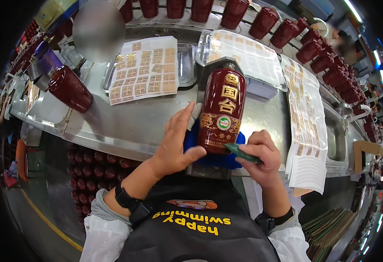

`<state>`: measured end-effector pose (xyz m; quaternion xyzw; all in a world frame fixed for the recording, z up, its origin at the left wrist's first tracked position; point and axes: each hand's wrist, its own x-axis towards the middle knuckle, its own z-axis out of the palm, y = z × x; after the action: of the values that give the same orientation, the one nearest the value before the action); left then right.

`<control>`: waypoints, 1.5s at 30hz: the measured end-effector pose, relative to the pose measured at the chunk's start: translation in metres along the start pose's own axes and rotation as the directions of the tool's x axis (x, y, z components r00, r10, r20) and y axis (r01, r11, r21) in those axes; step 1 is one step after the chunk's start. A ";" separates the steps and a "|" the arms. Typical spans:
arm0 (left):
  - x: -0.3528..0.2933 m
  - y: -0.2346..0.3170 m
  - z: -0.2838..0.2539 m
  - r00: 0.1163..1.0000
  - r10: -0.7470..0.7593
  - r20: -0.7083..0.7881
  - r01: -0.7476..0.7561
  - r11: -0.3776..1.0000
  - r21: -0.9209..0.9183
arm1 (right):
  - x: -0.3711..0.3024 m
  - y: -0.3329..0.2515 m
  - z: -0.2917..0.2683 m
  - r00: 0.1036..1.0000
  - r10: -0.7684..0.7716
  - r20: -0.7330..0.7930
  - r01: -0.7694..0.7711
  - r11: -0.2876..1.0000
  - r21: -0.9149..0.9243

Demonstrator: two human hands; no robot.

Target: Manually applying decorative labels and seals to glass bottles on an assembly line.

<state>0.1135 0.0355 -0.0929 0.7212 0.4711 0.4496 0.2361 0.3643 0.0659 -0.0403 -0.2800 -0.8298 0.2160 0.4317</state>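
The dark red bottle [222, 111] is lying on a blue pad [213, 153] at the near edge of the steel table [126, 126]. The left hand [176, 142] is pressing against the bottle's left side, grip open, fingers spread. The right hand [261, 159], just right of the bottle's base, is pinching a green scraper [242, 153] (its tip touching the bottle). Behind the bottle, metal trays [187, 65] are holding sheets of gold labels [145, 70].
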 end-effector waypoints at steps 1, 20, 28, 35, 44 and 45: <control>-0.002 -0.002 0.002 0.997 -0.072 0.004 0.071 0.972 -0.224 | -0.002 -0.001 0.000 1.000 -0.022 0.020 0.021 0.999 0.029; 0.008 0.010 -0.003 0.998 0.040 0.048 -0.055 0.939 0.339 | 0.018 -0.023 0.002 0.966 -0.164 0.198 0.170 0.985 -0.013; 0.008 0.010 0.000 0.995 0.089 -0.054 -0.064 0.929 0.365 | 0.025 -0.028 -0.002 0.954 -0.128 0.272 0.102 0.989 0.108; 0.012 0.019 -0.008 0.998 0.021 0.061 -0.045 0.898 0.437 | 0.020 -0.025 -0.002 0.967 -0.130 0.218 0.130 0.991 0.016; 0.012 0.011 0.002 0.998 0.043 -0.034 -0.029 0.942 0.336 | 0.028 -0.023 0.007 0.998 -0.054 0.039 0.061 0.969 -0.239; 0.013 0.011 0.001 0.998 0.059 -0.015 -0.050 0.931 0.363 | 0.027 -0.026 0.006 0.992 -0.055 0.116 0.082 0.968 -0.239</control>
<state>0.1214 0.0421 -0.0799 0.7593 0.5288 0.3706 0.0806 0.3390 0.0638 -0.0118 -0.2898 -0.8814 0.1125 0.3558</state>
